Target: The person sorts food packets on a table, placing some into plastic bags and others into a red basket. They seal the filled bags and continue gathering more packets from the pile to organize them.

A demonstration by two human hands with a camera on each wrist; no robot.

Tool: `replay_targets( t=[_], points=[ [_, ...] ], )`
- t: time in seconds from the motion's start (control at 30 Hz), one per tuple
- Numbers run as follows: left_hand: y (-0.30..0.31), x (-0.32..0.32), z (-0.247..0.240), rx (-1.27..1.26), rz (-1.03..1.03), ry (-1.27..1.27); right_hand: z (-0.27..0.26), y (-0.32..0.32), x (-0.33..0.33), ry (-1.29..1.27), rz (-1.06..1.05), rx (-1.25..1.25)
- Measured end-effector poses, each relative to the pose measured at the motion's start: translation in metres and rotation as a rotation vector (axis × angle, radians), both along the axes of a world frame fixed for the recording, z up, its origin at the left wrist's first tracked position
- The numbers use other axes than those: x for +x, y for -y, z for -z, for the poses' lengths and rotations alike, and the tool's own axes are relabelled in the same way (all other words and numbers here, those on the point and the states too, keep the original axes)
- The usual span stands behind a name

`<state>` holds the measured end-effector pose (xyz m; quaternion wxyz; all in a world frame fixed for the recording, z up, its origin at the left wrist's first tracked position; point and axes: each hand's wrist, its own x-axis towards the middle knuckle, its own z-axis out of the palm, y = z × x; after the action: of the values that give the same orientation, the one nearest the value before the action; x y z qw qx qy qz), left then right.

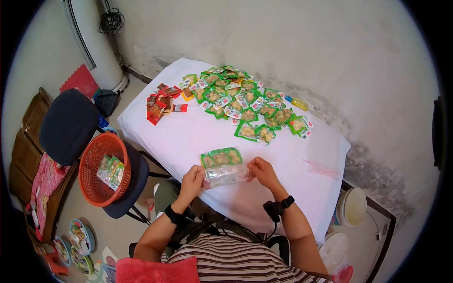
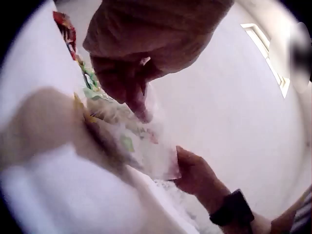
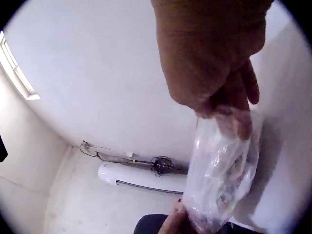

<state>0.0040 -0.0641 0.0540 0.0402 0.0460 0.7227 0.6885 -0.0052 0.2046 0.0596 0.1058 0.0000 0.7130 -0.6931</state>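
A clear plastic bag (image 1: 225,175) is stretched between both hands at the table's near side. My left hand (image 1: 192,181) pinches its left end, and my right hand (image 1: 263,172) pinches the right end. Just beyond the bag lie green-edged food packets (image 1: 221,157) in a row, partly covered by it. In the left wrist view the left hand (image 2: 151,44) is close above the bag (image 2: 156,156). Seen from the right wrist, the right hand (image 3: 214,63) holds the crinkled bag (image 3: 219,165), with blurred colours showing through it.
A pile of green packets (image 1: 236,96) lies on the white-covered table (image 1: 188,137), with red packets (image 1: 163,103) to its left and a yellow item (image 1: 297,103) to its right. An orange basket (image 1: 89,177) with packets stands on a chair at left. Buckets (image 1: 354,206) stand at right.
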Motion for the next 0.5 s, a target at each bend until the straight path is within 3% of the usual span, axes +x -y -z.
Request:
replay_targets(
  t=[0.1,0.17,0.2,0.27,0.3,0.37,0.43,0.5],
  points=[
    [0.005,-0.026,0.032,0.081,-0.021,0.199,0.001,0.010,-0.016,0.121,0.034,0.145],
    [0.008,-0.031,0.034,-0.189,0.073,0.289,0.030,0.008,-0.024,0.092,0.030,0.275],
    [0.005,-0.026,0.026,-0.187,0.070,0.290,0.039,0.007,-0.027,0.063,0.031,0.405],
    [-0.004,-0.007,0.002,-0.733,-0.142,-0.369,0.033,0.010,-0.024,0.123,0.041,0.340],
    [-0.004,-0.003,0.002,-0.731,-0.141,-0.363,0.027,0.012,-0.021,0.182,0.054,0.274],
    [-0.005,0.004,0.003,-0.723,0.092,-0.951,0.013,0.016,-0.018,0.193,0.056,0.291],
    [-0.022,0.017,-0.003,-0.810,0.312,-1.041,0.014,0.017,-0.019,0.204,0.049,0.312],
    [-0.033,0.018,0.009,-1.160,0.374,-0.864,0.034,0.013,-0.029,0.036,0.001,0.529]
  ],
)
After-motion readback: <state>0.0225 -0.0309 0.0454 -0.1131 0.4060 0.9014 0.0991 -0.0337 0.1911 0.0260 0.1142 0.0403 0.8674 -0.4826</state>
